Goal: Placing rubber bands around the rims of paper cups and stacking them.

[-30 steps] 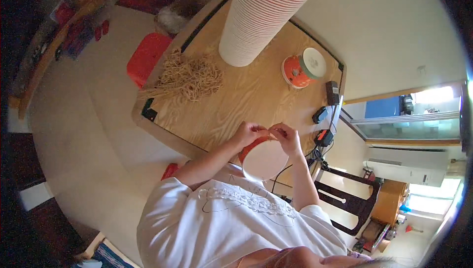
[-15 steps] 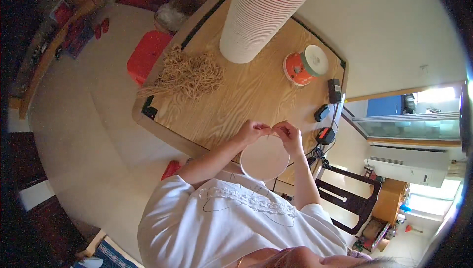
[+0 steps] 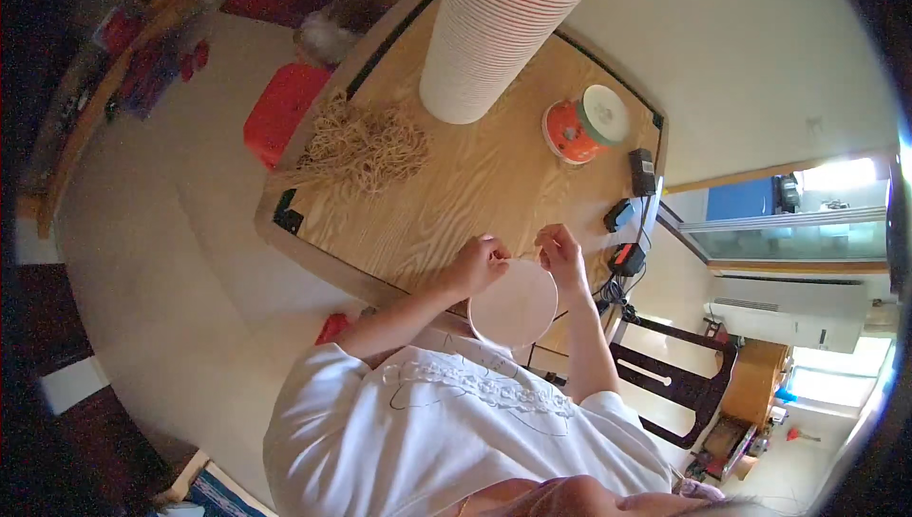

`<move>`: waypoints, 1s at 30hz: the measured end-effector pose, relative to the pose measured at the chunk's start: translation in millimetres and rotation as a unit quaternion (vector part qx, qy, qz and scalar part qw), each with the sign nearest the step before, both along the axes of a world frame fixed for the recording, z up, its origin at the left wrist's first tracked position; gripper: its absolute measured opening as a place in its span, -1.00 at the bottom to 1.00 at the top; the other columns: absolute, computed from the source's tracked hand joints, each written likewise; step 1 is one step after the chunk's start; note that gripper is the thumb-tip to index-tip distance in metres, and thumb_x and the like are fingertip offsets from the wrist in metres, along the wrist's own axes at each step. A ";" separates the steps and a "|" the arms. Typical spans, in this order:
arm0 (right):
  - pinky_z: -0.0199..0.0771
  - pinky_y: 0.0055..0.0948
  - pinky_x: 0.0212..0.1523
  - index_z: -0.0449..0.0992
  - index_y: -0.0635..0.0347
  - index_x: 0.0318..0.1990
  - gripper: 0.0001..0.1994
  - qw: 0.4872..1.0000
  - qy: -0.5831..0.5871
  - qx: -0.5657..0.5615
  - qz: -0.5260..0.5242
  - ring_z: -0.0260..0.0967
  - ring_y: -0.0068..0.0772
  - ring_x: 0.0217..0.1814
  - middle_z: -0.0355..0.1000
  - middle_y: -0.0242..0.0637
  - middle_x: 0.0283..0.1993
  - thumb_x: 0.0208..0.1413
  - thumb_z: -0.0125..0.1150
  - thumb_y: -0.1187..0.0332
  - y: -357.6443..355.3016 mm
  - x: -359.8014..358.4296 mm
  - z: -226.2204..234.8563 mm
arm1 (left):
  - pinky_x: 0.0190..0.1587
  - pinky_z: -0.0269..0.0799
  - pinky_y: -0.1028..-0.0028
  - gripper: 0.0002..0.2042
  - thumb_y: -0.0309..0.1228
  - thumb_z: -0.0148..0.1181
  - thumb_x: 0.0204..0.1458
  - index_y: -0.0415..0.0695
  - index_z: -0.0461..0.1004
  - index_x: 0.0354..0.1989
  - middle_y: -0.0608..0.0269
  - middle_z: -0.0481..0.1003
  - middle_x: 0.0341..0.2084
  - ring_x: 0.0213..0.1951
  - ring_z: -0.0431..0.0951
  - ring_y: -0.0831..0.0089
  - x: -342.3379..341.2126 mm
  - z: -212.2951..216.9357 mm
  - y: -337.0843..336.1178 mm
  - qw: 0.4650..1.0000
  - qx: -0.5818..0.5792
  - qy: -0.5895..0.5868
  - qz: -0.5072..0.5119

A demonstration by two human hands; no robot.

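Note:
A round white paper tub (image 3: 513,304) is held close to my body at the table's near edge, its pale circular face turned up. My left hand (image 3: 482,263) is closed in a pinch at the tub's far rim, on the left. My right hand (image 3: 560,253) is also pinched, just above the rim on the right; whatever lies between its fingertips is too small to make out. Away to the left, a tangled heap of brown twine (image 3: 366,147) lies on the wooden table (image 3: 456,204).
A tall stack of nested white paper tubs (image 3: 494,37) stands at the back. Right of it sit an orange tub (image 3: 567,132) with a green-edged round piece (image 3: 604,114), black adapters (image 3: 643,172) and cables. A red stool (image 3: 282,113) and a dark chair (image 3: 670,384) flank the table.
My hands, together at the tub's rim before, have moved apart. The right hand has shifted slightly up and right, and the tub's face is turned a little more upward.

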State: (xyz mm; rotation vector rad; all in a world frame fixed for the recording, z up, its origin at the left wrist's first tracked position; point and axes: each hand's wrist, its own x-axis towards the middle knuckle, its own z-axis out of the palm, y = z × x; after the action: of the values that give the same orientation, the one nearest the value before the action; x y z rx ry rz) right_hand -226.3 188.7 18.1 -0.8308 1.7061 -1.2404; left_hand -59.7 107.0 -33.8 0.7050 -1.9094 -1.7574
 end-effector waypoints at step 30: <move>0.39 -0.60 -0.29 0.37 0.28 -0.30 -0.90 0.997 0.005 0.035 0.063 0.28 -0.62 -0.31 0.33 -0.42 -0.40 0.04 0.04 0.45 4.5 29.3 23.4 | -0.42 0.34 0.56 -0.84 -0.42 0.25 -0.17 -0.19 0.51 -0.40 0.35 0.46 -0.55 -0.48 0.42 0.59 -0.6 26.1 -8.0 0.990 0.138 0.025 -0.019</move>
State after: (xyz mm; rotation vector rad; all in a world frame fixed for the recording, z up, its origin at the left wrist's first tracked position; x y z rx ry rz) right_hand -197.0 193.2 41.6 -0.8891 1.6686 -1.0889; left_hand -60.3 99.1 -7.6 0.7148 -1.6745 -2.0675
